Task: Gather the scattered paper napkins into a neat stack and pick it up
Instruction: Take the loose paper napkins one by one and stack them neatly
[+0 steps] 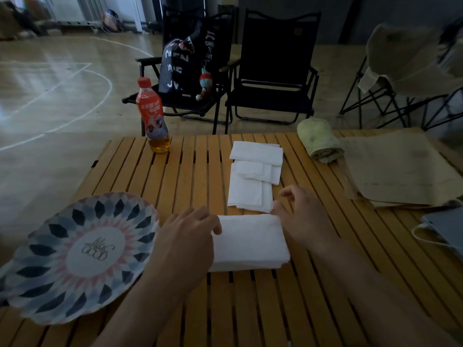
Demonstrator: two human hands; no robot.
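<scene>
A stack of white paper napkins (250, 242) lies near the slatted wooden bench's (325, 284) front edge. The left grip (185, 234), released, rests on its left edge; the right grip (303, 216), released, touches its right edge. Loose white folded napkins (253, 176) lie just behind.

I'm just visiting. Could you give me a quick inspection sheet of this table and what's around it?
Surface: slatted wooden table.
Job's things: squared napkin stack between the hands; loose napkins overlapping beyond it.
Clutter: patterned plate, drink bottle, rolled towel, brown paper, grey device.
Hands: left hand rests on the stack's left edge; right hand at its right edge, fingers relaxed.
Cables: white cable by the device.
Surroundings: folding chairs, printed bag on one.
</scene>
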